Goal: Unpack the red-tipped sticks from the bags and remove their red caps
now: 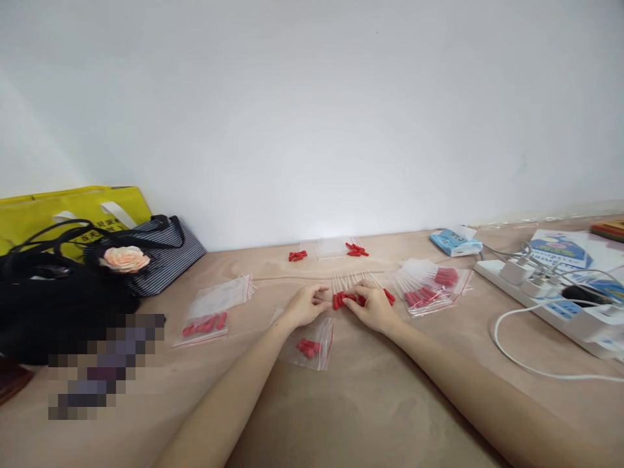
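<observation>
Sticks (342,286) thin, clear, red-capped, fanned; right hand (373,307) grip pinching them; left hand (307,304) grip unclear.

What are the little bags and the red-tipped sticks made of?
The little bags look like thin clear plastic: glossy, see-through, with red edges. The sticks seem clear plastic too, with matte red, maybe rubbery, ends; too small to be sure.

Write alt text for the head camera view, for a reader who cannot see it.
A left hand and a right hand touch a fan of thin red-capped sticks on a beige table. A small clear bag holding a few red caps lies near the left wrist; filled bags lie to the right, and a power strip beyond them.
</observation>
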### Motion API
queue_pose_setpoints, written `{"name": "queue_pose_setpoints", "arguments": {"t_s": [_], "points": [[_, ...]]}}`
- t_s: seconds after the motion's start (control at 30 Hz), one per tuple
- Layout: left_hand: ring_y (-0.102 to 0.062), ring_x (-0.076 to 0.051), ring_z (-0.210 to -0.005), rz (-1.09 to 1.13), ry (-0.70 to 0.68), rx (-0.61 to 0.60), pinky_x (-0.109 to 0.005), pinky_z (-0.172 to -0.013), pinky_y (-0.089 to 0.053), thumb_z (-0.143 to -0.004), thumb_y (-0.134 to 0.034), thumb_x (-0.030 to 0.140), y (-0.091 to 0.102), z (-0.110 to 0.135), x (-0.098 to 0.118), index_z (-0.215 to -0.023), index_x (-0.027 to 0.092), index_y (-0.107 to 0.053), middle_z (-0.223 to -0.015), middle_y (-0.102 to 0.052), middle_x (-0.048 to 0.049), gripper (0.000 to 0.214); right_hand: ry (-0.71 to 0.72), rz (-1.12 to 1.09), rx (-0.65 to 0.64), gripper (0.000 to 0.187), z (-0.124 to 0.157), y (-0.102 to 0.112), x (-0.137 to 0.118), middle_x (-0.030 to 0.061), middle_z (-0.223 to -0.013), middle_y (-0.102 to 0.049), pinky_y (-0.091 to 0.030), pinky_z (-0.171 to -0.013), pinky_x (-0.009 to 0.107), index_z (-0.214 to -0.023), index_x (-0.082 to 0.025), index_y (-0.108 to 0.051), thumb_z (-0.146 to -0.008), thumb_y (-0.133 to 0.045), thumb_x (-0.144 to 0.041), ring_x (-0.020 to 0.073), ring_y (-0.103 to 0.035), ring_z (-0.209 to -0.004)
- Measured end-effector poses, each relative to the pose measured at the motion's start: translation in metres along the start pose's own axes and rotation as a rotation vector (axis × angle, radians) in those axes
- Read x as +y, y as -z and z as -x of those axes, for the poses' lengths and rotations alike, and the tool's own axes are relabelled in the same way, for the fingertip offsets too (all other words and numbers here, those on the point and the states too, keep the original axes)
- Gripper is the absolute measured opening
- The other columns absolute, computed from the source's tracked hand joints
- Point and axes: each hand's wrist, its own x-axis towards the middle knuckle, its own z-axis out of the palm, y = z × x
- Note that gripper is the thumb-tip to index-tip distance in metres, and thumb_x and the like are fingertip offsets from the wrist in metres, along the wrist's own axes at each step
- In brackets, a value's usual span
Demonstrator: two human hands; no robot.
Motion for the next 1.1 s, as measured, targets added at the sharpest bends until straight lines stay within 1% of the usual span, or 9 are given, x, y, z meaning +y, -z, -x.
{"name": "queue_pose_setpoints", "arguments": {"t_s": [0.1,0.2,0.33,0.43,0.53,0.6,0.8,0.97,1.1], "points": [[-0.058,-0.019,-0.087,-0.039,-0.047,0.011,-0.035,-0.081,-0.046,-0.066,-0.064,0.024,0.015,0.012,0.006,-0.101,0.015,-0.060,-0.100,-0.062,-0.0085,0.036,0.021,0.031,0.087,0.015,0.001,0.002,-0.001,0.0034,-0.071,-0.056,-0.042,-0.066,0.028,-0.073,-0.019,-0.064,-0.077,-0.051,-0.025,0.0148,-0.052,-0.069],[-0.054,-0.020,-0.098,-0.164,-0.175,0.025,-0.035,-0.089,-0.041,-0.075,-0.056,0.032,0.034,0.040,0.010,-0.098,0.020,-0.061,-0.103,-0.062,-0.0052,0.027,0.037,-0.020,0.102,0.014,0.005,0.004,-0.006,0.0033,-0.071,-0.057,-0.043,-0.065,0.027,-0.076,-0.019,-0.063,-0.077,-0.049,-0.024,0.0144,-0.053,-0.069],[-0.052,-0.018,-0.104,-0.315,-0.237,-0.127,-0.032,-0.093,-0.039,-0.081,-0.047,0.033,0.055,0.086,0.007,-0.105,0.023,-0.059,-0.110,-0.059,-0.0035,0.028,0.059,-0.122,-0.028,0.010,0.021,0.004,-0.023,0.0026,-0.072,-0.057,-0.042,-0.058,0.024,-0.077,-0.019,-0.061,-0.075,-0.052,-0.021,0.0126,-0.053,-0.066],[-0.044,-0.019,-0.115,-0.393,-0.213,-0.200,-0.035,-0.098,-0.034,-0.080,-0.049,0.034,0.061,0.103,0.002,-0.113,0.026,-0.053,-0.123,-0.052,-0.0031,0.035,0.084,-0.132,-0.165,0.007,0.033,0.001,-0.038,0.0013,-0.067,-0.055,-0.040,-0.058,0.023,-0.071,-0.019,-0.062,-0.072,-0.056,-0.020,0.0115,-0.051,-0.062],[-0.041,-0.020,-0.118,-0.435,-0.170,-0.198,-0.037,-0.100,-0.032,-0.079,-0.049,0.034,0.056,0.103,-0.001,-0.116,0.025,-0.052,-0.126,-0.048,-0.0039,0.038,0.127,-0.093,-0.249,0.006,0.037,-0.005,-0.050,-0.0002,-0.064,-0.054,-0.039,-0.064,0.026,-0.071,-0.021,-0.065,-0.071,-0.059,-0.022,0.0123,-0.051,-0.064],[-0.043,-0.020,-0.117,-0.439,-0.153,-0.153,-0.038,-0.099,-0.033,-0.079,-0.049,0.035,0.050,0.099,-0.002,-0.114,0.024,-0.053,-0.125,-0.050,-0.0045,0.037,0.139,-0.081,-0.279,0.005,0.035,-0.010,-0.054,-0.0004,-0.066,-0.056,-0.038,-0.066,0.026,-0.072,-0.022,-0.065,-0.070,-0.061,-0.024,0.0128,-0.051,-0.067],[-0.048,-0.021,-0.111,-0.412,-0.157,-0.053,-0.039,-0.096,-0.037,-0.079,-0.049,0.034,0.038,0.095,-0.001,-0.110,0.022,-0.057,-0.120,-0.054,-0.0049,0.034,0.116,-0.060,-0.275,0.021,0.028,-0.022,-0.054,0.0024,-0.079,-0.061,-0.038,-0.066,0.027,-0.081,-0.022,-0.065,-0.063,-0.069,-0.034,0.0159,-0.052,-0.073],[-0.049,-0.021,-0.111,-0.410,-0.173,-0.024,-0.039,-0.097,-0.037,-0.078,-0.049,0.033,0.036,0.095,-0.002,-0.109,0.022,-0.057,-0.118,-0.056,-0.0049,0.033,0.187,-0.055,-0.303,0.018,0.024,-0.028,-0.062,0.0017,-0.089,-0.064,-0.038,-0.074,0.029,-0.084,-0.023,-0.064,-0.067,-0.065,-0.028,0.0169,-0.054,-0.083],[-0.048,-0.021,-0.112,-0.392,-0.163,-0.024,-0.039,-0.097,-0.036,-0.078,-0.050,0.035,0.037,0.094,-0.004,-0.110,0.022,-0.057,-0.121,-0.054,-0.0050,0.035,0.131,-0.079,-0.285,0.010,0.026,-0.026,-0.066,0.0017,-0.075,-0.061,-0.041,-0.064,0.023,-0.077,-0.019,-0.064,-0.068,-0.058,-0.020,0.0128,-0.054,-0.069]]}}
